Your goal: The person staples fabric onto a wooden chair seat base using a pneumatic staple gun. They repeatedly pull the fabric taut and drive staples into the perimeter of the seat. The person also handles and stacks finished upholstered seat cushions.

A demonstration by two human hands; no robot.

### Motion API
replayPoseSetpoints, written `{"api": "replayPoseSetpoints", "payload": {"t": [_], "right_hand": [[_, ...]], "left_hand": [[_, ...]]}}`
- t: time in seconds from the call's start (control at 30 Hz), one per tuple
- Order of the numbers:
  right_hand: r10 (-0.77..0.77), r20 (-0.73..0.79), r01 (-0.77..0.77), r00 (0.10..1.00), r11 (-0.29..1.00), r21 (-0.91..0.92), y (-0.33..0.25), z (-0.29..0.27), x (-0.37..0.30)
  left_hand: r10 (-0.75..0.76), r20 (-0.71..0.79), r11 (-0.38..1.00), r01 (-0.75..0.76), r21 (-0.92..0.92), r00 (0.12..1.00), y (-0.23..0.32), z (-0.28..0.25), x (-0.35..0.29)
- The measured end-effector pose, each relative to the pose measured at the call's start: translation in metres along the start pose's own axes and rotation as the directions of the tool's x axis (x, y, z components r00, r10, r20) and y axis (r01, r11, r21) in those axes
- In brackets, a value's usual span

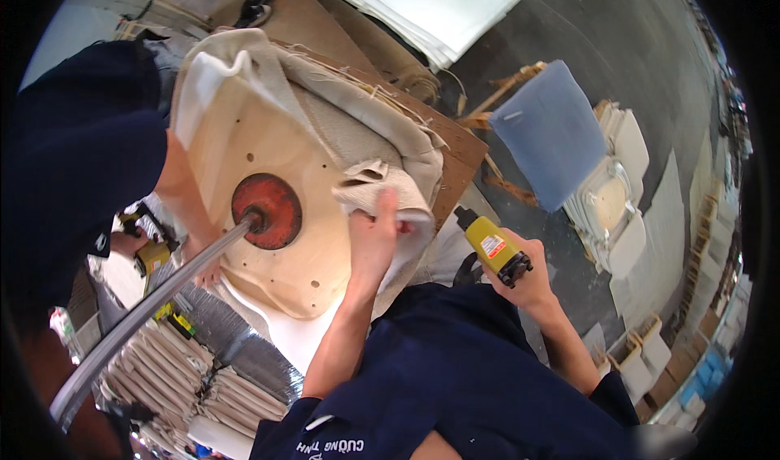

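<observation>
A plywood seat panel [231, 147] lies wrapped at its edges in beige fabric [317, 106] with white padding [207, 94] under it. My left hand [374, 236] is closed on a folded flap of the fabric at the panel's near right corner, thumb up; some fingers are hidden in the folds. In my right hand [526, 277] is a yellow staple gun [491, 245], held to the right of the panel and apart from it. A red disc [268, 210] on a metal rod [154, 301] rests against the panel's middle.
At the left a co-worker's hand [207, 257] touches the panel's edge; another yellow tool [153, 257] is near them. A brown board [463, 147] lies beneath the panel. Right of it stands a blue-covered chair [552, 135]. Stacked beige pieces [158, 371] fill the lower left.
</observation>
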State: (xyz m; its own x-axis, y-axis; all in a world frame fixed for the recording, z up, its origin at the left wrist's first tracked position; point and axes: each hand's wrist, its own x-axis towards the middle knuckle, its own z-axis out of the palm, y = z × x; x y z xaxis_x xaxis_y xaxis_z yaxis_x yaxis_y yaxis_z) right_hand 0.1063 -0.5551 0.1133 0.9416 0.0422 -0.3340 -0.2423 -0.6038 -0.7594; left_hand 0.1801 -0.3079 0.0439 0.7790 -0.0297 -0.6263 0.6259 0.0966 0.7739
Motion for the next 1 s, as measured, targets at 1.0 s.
{"api": "replayPoseSetpoints", "payload": {"t": [1.0], "right_hand": [[0.247,0.36,-0.249,0.9,0.968,-0.043,-0.053,0.039,0.155]], "left_hand": [[-0.331,-0.052,0.447,0.108,-0.888,0.942,0.027,-0.064,0.103]]}}
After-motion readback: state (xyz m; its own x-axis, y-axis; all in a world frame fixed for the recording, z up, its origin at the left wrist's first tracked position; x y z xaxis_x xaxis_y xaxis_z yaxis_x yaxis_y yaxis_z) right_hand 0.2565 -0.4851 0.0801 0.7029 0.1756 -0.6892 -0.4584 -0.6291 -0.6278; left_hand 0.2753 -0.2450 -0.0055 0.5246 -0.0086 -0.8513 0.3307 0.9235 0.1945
